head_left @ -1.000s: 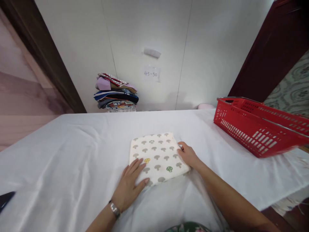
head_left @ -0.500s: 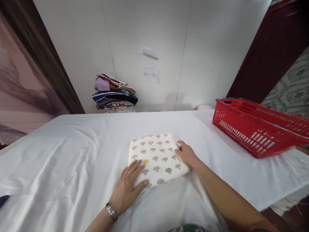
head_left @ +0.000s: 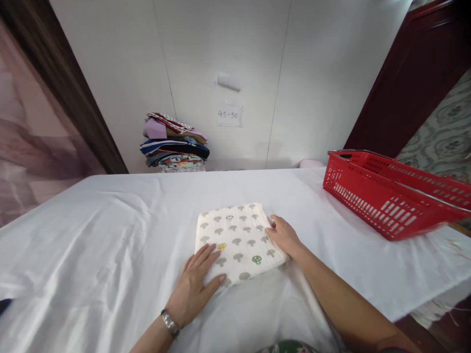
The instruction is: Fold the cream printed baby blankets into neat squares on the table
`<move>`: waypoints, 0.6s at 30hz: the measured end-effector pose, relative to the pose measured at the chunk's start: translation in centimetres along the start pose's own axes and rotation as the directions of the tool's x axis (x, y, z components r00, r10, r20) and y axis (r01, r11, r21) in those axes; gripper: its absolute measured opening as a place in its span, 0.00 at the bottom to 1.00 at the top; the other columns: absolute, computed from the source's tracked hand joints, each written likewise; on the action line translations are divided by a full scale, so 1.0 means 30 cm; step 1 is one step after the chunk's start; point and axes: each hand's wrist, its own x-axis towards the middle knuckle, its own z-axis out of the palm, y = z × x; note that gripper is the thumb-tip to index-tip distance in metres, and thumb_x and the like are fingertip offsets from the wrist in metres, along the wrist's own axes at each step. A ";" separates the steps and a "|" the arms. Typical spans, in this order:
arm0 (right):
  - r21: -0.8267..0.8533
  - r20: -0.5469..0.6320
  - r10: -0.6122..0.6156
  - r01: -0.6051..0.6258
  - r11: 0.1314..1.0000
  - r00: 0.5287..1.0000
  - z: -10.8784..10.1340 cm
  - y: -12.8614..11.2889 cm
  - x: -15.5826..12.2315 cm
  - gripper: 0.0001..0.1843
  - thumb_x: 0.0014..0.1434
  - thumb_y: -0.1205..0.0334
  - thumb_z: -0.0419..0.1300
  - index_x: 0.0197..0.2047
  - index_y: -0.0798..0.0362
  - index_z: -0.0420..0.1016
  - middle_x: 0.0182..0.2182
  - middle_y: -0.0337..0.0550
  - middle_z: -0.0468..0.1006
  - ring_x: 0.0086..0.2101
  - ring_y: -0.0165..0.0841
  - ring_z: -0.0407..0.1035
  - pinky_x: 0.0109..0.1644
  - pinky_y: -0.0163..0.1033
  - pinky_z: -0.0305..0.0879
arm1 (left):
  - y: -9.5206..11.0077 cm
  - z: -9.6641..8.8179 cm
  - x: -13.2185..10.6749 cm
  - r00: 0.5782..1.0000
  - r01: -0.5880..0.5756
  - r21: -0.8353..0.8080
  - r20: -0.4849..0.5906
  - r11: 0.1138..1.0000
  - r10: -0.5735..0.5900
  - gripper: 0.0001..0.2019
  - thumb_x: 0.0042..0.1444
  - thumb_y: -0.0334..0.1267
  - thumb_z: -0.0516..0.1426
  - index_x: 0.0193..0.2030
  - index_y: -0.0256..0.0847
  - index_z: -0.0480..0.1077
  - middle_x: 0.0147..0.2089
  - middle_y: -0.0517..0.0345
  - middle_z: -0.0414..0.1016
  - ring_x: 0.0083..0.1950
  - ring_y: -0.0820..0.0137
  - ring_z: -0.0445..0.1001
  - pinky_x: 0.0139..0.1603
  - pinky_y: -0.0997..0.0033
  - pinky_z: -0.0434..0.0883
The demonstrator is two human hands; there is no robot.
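Observation:
A folded cream cloth printed with grey, yellow and green mushrooms lies in front of me on the white sheet. My left hand rests on its lower left part, fingers spread and palm down, a silver watch at the wrist. At the right edge of the cloth, my right hand has its fingers bent around the border, with some fingertips hidden. The cloth is roughly square and lies flat, its lower right corner by my right wrist.
The white sheet covers the table with several wrinkles on the left. A red plastic basket stands at the right. Folded clothes are stacked at the back, against a pale wall bearing a paper label reading 45-50.

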 end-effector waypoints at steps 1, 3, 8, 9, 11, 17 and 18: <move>0.001 -0.001 0.003 -0.003 1.000 1.000 0.001 0.000 0.002 0.18 0.53 0.61 0.53 0.48 0.53 0.65 0.39 0.44 0.71 0.39 0.34 0.64 0.41 0.34 0.55 | 0.001 0.000 0.000 1.000 -0.002 -0.004 -0.004 1.000 0.002 0.23 0.54 0.47 0.53 0.57 0.48 0.61 0.62 0.56 0.58 0.64 0.60 0.54 0.59 0.52 0.60; 0.018 -0.011 0.008 -0.008 1.000 1.000 0.003 0.003 0.006 0.10 0.52 0.61 0.53 0.39 0.52 0.68 0.36 0.43 0.71 0.36 0.32 0.64 0.38 0.34 0.54 | 0.002 -0.001 0.001 1.000 -0.004 -0.012 -0.016 1.000 0.004 0.23 0.53 0.47 0.53 0.57 0.48 0.61 0.62 0.56 0.59 0.63 0.59 0.54 0.59 0.51 0.60; 0.122 -0.025 0.035 -0.032 0.992 0.999 0.013 0.011 0.014 0.02 0.50 0.63 0.54 0.29 0.51 0.64 0.28 0.36 0.71 0.28 0.28 0.62 0.31 0.32 0.52 | 0.000 -0.001 0.002 1.000 -0.012 -0.014 -0.025 1.000 0.012 0.23 0.53 0.46 0.53 0.57 0.48 0.61 0.62 0.55 0.59 0.63 0.60 0.55 0.59 0.52 0.60; 0.128 -0.029 0.041 -0.037 0.991 0.999 0.014 0.012 0.013 0.02 0.49 0.63 0.54 0.29 0.51 0.64 0.27 0.36 0.70 0.27 0.28 0.62 0.30 0.32 0.52 | 0.000 -0.001 0.001 1.000 -0.015 -0.011 -0.025 1.000 0.015 0.23 0.53 0.46 0.53 0.57 0.48 0.61 0.62 0.55 0.59 0.63 0.60 0.55 0.59 0.52 0.60; 0.110 -0.035 0.047 -0.043 0.993 0.998 0.014 0.013 0.013 0.02 0.50 0.63 0.54 0.27 0.52 0.63 0.26 0.36 0.70 0.27 0.28 0.61 0.29 0.32 0.51 | 0.001 -0.001 0.001 0.999 -0.021 -0.001 -0.026 1.000 0.021 0.23 0.54 0.47 0.53 0.57 0.47 0.61 0.61 0.55 0.59 0.63 0.60 0.54 0.59 0.52 0.61; 0.027 0.035 0.051 -0.052 0.998 0.998 -0.002 0.010 0.028 0.06 0.52 0.60 0.54 0.30 0.53 0.67 0.30 0.40 0.72 0.29 0.29 0.63 0.30 0.32 0.52 | -0.002 0.004 -0.002 0.999 -0.036 0.038 -0.033 0.999 0.037 0.24 0.55 0.47 0.52 0.58 0.46 0.60 0.62 0.55 0.59 0.64 0.61 0.54 0.59 0.53 0.61; 0.019 0.029 0.044 -0.044 0.999 0.999 -0.005 0.009 0.034 0.08 0.52 0.58 0.54 0.31 0.53 0.68 0.32 0.41 0.72 0.31 0.30 0.64 0.31 0.33 0.52 | -0.005 0.006 -0.002 0.999 -0.040 0.042 -0.035 0.998 0.042 0.24 0.54 0.47 0.52 0.58 0.46 0.59 0.62 0.56 0.59 0.64 0.61 0.53 0.59 0.53 0.61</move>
